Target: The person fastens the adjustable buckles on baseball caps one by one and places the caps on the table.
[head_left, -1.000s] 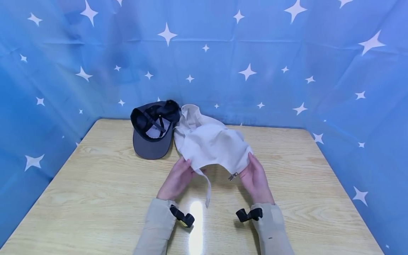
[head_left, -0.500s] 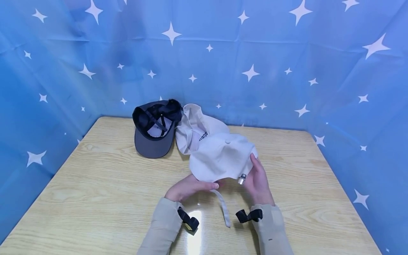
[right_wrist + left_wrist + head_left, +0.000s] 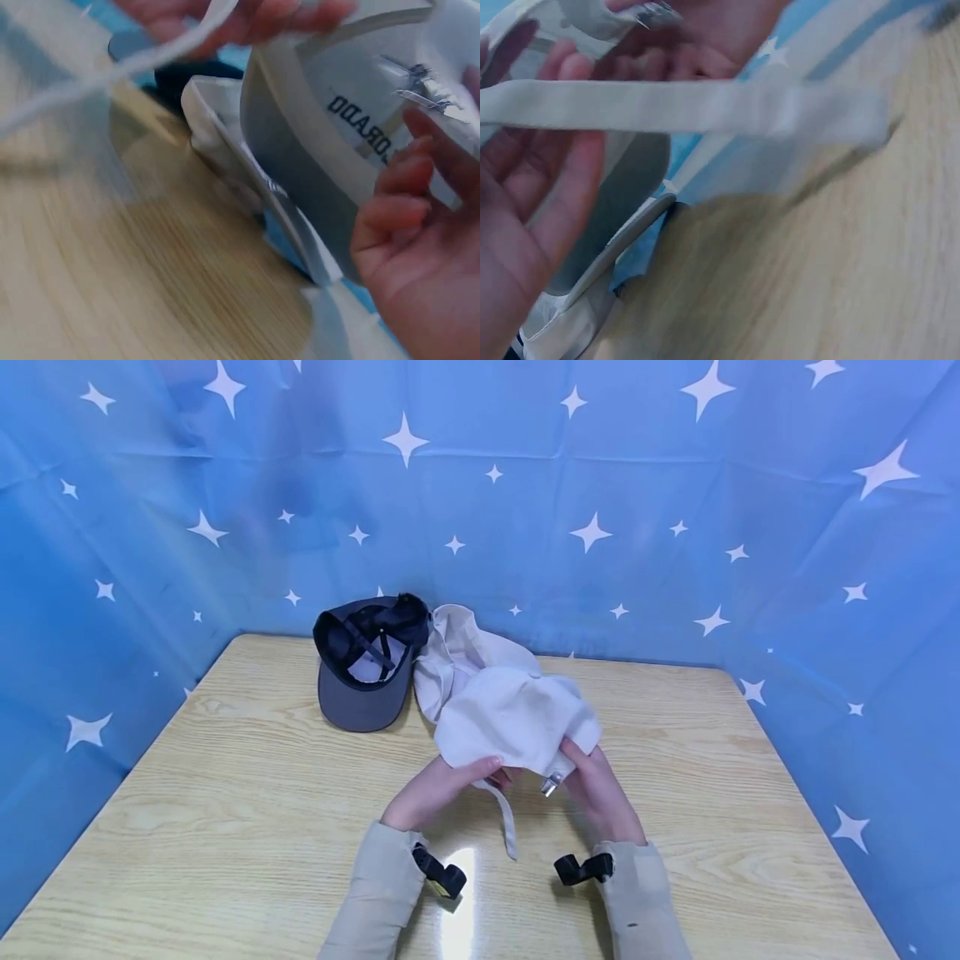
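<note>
A white baseball cap (image 3: 517,714) is held crown up in both hands, its back edge toward me. My left hand (image 3: 442,787) grips the near edge, thumb on top and fingers below. At the right side, my right hand (image 3: 600,787) pinches the rim beside a metal buckle (image 3: 551,783). A loose cloth strap (image 3: 504,822) hangs near the left hand; in the left wrist view the strap (image 3: 667,105) crosses in front of the fingers. Dark lettering shows inside the cap (image 3: 300,120) in the right wrist view.
Behind the held cap lies a light beige cap (image 3: 487,643), partly covered by it in the head view. A dark grey cap (image 3: 363,706) rests upside down to its left on the wooden table (image 3: 225,793). A blue star-patterned curtain (image 3: 480,502) stands behind.
The white cap came right and nearer, uncovering part of the beige cap, then shifted slightly back left. My left hand moved right along its edge. The strap swung, and my right thumb moved inward.
</note>
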`<state>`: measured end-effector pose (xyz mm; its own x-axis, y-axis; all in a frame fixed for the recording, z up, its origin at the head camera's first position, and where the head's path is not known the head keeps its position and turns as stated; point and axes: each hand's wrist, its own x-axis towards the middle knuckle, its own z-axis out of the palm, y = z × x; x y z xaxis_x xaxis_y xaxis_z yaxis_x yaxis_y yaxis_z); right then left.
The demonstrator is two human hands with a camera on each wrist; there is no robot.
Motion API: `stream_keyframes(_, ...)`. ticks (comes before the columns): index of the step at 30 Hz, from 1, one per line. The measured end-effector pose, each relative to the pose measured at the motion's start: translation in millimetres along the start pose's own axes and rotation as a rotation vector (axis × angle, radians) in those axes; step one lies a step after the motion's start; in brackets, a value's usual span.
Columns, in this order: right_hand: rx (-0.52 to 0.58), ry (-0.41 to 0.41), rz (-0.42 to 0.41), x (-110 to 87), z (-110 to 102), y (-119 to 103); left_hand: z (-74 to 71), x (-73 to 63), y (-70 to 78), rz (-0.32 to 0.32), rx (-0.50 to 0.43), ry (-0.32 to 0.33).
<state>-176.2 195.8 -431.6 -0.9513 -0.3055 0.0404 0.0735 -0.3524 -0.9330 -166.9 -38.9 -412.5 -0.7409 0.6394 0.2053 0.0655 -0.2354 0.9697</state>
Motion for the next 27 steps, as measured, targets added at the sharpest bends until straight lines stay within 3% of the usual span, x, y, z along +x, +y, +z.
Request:
stream_keyframes(4, -0.105, 0.022, 0.044, -0.3, -3.4, -0.9, -4.5, -1.2, -2.3, 0.002, -0.021, 0.057)
stream_keyframes(10, -0.078, -0.025, 0.040, 1.2, -5.2, -0.9, -8.3, -0.1, -7.5, 0.024, -0.116, 0.143)
stream_keyframes(16, -0.100, -0.104, 0.042, -0.4, -3.9, -1.9, -10.3, -1.5, -7.9, 0.102, -0.194, 0.226)
stream_keyframes(20, -0.183, -0.119, 0.063, -1.2, -2.1, -1.9, -11.7, -0.6, -8.3, 0.126, -0.200, 0.246)
stream_keyframes(25, -0.242, -0.222, 0.063, -0.3, 0.1, 1.0, -12.7, 0.6, -13.1, 0.111, -0.157, 0.255)
stream_keyframes(27, -0.226, -0.263, 0.064, 0.7, 1.4, 2.1, -18.5, 3.5, -30.9, 0.130, -0.124, 0.248)
